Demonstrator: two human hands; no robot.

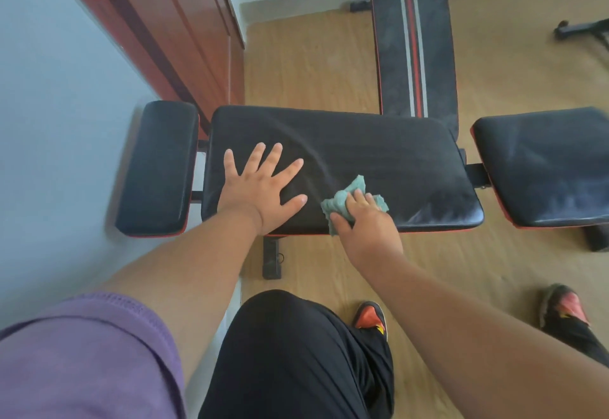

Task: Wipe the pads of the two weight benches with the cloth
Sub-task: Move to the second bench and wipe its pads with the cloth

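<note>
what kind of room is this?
Likely a home gym room: a black padded weight bench, a second black bench with red and grey stripes, wood-look flooring, and a reddish-brown wooden door.

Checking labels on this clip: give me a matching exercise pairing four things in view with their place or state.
Things:
1. left hand
2. cloth
3. striped bench pad
4. small end pad

Place or state:
A. lies beyond the middle pad, runs away from the camera
B. flat, fingers spread on the middle pad
C. bunched under the right hand
D. at the left, next to the wall

Pairs: 1-B, 2-C, 3-A, 4-D
</note>
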